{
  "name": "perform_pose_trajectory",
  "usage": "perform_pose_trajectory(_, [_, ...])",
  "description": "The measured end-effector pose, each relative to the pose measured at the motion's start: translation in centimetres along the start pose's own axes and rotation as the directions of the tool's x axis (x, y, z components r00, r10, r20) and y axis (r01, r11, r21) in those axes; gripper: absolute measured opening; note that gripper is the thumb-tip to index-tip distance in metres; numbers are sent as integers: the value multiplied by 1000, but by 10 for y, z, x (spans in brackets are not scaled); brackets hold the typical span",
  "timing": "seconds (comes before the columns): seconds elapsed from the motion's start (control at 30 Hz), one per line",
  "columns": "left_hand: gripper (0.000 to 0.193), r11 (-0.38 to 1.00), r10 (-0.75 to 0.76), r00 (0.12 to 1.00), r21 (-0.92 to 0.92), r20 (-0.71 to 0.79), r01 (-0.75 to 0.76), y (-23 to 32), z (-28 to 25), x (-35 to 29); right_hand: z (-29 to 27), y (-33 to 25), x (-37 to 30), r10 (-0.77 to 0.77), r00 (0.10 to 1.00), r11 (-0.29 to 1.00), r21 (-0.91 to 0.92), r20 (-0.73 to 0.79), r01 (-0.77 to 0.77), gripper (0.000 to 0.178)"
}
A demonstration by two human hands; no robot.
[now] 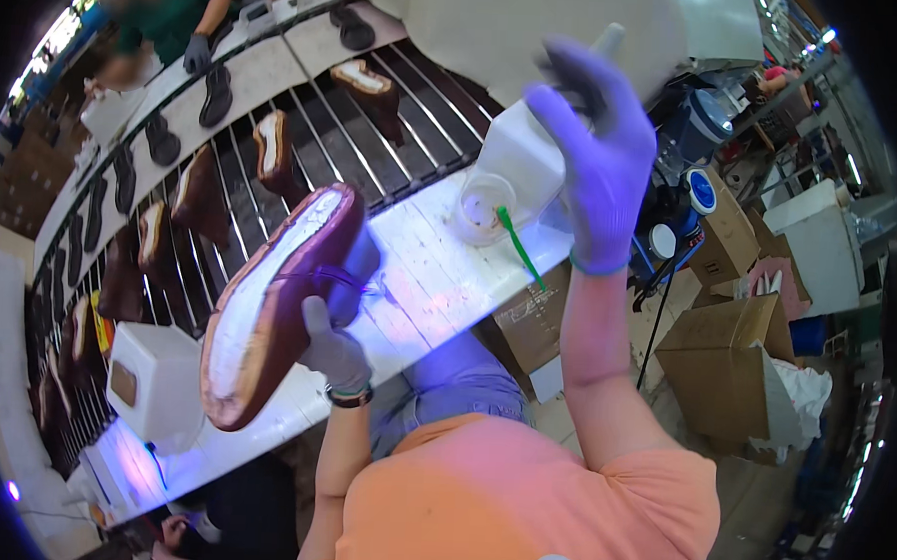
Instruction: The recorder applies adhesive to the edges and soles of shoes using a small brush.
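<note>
My left hand (333, 347), in a pale knitted glove, is closed on a brown shoe upper (356, 221). Its white underside (278, 283) faces up and the shoe tilts over the front edge of the roller conveyor. A thin dark strand crosses its side. My right hand (609, 167), gloved and tinted purple by the light, is raised with thumb and fingers apart. Some of its fingertips are blurred. Just left of it stand a white plastic container (522, 153) and a clear cup (484, 206). A green-handled tool (518, 245) leans from the cup's side.
Several brown shoe uppers (274, 152) lie on the roller conveyor (320, 124). Dark soles (216, 95) line the ledge behind it, where a person in green (175, 13) works. A white box (154, 382) sits at the left of the white bench (433, 289). Cardboard boxes (726, 342) stand on the right.
</note>
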State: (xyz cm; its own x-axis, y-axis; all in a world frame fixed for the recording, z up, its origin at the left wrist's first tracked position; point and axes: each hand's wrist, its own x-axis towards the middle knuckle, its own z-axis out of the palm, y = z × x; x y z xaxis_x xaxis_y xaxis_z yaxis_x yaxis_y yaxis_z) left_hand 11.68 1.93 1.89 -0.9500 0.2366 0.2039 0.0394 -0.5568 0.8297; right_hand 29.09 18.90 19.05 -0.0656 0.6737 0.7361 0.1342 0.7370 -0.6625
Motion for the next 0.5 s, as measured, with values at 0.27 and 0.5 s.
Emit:
perform_pose_trajectory(0.27, [51,875,-108,986,483,130,32,-19,-101,-29,-27,135,-200,553,833,790,-304,-24,-533,34])
perform_pose_trajectory(0.5, [68,-459,-187,680,549,709,-698,33,-96,-50,-42,128,-182,552,831,811,-280,74,-514,19])
